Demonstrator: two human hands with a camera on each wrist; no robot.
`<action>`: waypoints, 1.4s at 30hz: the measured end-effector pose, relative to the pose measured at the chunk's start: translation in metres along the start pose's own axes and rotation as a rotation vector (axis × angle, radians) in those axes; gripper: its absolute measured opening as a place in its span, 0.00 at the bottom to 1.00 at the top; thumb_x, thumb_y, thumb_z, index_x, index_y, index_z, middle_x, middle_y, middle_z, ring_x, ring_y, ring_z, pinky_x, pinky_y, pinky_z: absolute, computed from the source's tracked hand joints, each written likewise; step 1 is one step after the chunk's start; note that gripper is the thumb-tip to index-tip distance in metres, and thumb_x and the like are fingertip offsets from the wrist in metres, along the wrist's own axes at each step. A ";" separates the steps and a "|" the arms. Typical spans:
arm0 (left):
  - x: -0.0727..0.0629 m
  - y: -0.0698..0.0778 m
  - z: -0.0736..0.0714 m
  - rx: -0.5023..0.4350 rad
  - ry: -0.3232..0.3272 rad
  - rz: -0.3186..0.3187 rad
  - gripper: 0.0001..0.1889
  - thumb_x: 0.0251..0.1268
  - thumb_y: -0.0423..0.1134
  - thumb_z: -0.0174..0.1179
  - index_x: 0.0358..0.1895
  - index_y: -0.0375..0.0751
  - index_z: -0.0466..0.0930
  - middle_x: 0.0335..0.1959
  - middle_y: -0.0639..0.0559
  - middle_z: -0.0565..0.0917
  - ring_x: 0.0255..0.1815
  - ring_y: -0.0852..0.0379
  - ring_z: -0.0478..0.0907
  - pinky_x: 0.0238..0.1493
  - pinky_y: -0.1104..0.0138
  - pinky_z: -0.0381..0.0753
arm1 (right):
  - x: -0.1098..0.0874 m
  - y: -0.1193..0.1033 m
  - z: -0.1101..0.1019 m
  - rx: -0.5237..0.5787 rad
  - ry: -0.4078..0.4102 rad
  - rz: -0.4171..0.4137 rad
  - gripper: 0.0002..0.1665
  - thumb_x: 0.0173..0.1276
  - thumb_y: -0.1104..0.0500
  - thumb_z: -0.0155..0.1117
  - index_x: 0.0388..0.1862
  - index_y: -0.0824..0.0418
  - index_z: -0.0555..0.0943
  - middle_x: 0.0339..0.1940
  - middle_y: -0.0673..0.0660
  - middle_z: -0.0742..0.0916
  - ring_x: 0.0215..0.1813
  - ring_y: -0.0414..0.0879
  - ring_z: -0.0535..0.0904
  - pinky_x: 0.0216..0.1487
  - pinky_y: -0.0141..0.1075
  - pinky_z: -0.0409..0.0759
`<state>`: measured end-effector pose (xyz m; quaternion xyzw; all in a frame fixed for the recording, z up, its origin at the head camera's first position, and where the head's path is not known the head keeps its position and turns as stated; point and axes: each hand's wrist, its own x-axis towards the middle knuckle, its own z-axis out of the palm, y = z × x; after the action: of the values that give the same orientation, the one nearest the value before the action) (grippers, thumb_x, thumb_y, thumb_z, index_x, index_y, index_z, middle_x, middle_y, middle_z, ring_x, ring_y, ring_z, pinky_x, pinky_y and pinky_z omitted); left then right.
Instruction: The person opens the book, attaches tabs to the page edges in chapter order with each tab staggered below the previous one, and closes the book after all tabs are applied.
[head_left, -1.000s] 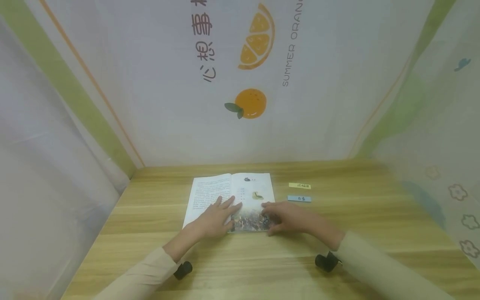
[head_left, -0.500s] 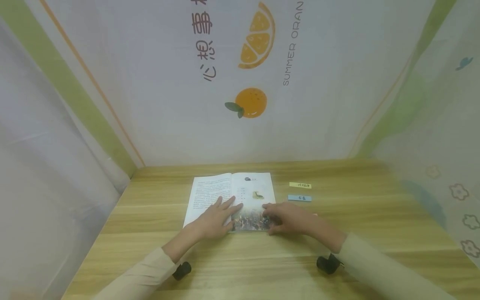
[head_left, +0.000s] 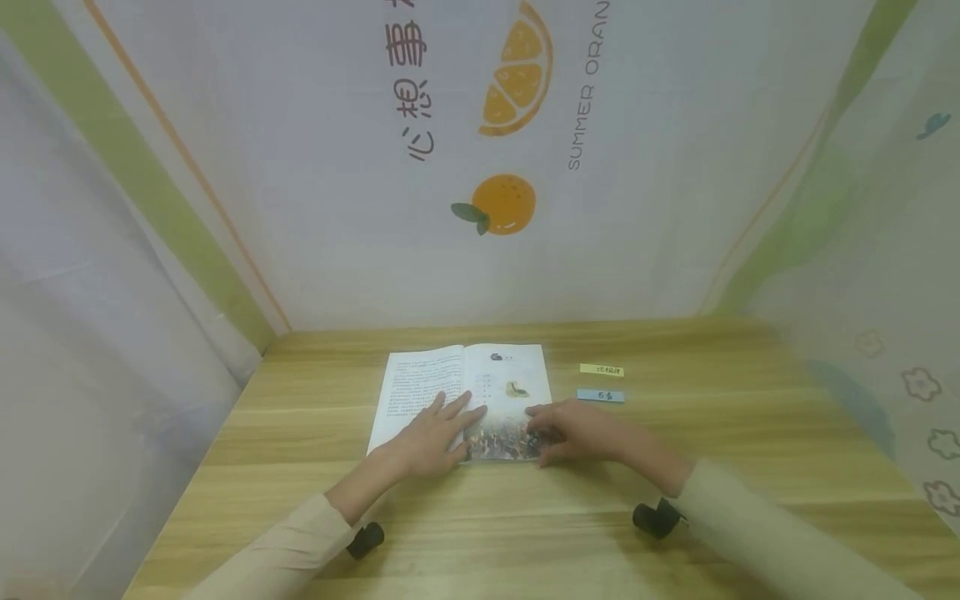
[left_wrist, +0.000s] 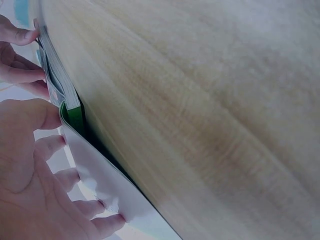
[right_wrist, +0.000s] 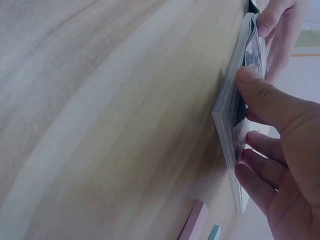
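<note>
An open book [head_left: 510,375] lies on the wooden table, with text on the left page and small pictures above a crowd scene on the right page. Across the gutter, my left hand [head_left: 431,437] rests with its fingers spread on the pages. My right hand [head_left: 581,429] touches the book's right side near its lower corner, fingers loosely bent. In the right wrist view, the thumb of my right hand [right_wrist: 285,130] lies at the near page edge and its other fingertips rest on the page. The left wrist view shows a green inner spine edge beside the left thumb [left_wrist: 42,114].
Right of the book lie a yellow strip [head_left: 602,370] and a blue strip [head_left: 600,396], both with handwriting. A pink strip [right_wrist: 195,220] shows in the right wrist view. Black wrist devices [head_left: 366,541] hang by the sleeves. A printed white curtain [head_left: 360,250] stands behind the table.
</note>
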<state>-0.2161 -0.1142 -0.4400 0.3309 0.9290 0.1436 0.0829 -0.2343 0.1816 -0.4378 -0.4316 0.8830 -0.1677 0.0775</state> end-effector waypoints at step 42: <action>0.015 0.012 -0.003 -0.071 0.035 -0.031 0.47 0.56 0.59 0.73 0.76 0.42 0.64 0.78 0.35 0.58 0.74 0.23 0.52 0.65 0.29 0.57 | 0.005 -0.004 0.002 0.003 0.115 -0.042 0.11 0.59 0.69 0.67 0.39 0.56 0.82 0.34 0.43 0.82 0.33 0.36 0.75 0.36 0.30 0.80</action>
<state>-0.2210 -0.0967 -0.4339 0.3107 0.9296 0.1810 0.0806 -0.2344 0.1748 -0.4381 -0.4394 0.8766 -0.1951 0.0236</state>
